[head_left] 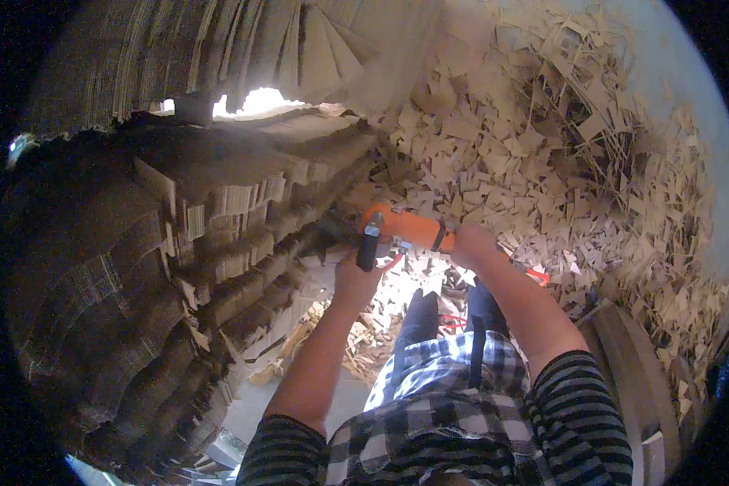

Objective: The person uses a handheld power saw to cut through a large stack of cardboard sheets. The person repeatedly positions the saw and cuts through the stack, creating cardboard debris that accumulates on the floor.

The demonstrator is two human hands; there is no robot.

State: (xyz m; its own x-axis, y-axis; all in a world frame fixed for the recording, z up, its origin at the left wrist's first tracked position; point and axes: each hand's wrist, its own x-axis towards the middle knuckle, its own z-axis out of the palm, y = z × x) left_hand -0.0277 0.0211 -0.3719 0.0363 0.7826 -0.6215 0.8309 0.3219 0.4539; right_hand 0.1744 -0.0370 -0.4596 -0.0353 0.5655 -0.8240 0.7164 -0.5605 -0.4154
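An orange handheld power tool (413, 230) with a dark band round its body is held crosswise in front of me. My left hand (356, 279) is closed at its left end, by a black and silver upright part (370, 241). My right hand (472, 246) wraps round the right end of the orange body. A thin red hose or cord (394, 262) shows below the tool near my left hand. The tool's far tip cannot be made out against the dark stack behind it.
Layered stacks of cut cardboard sheets (243, 194) rise on my left, with more sheets (178, 57) at the far side. Cardboard scraps (494, 162) heap up ahead and to the right, and lie round my legs. Bent board (632, 348) stands near my right elbow.
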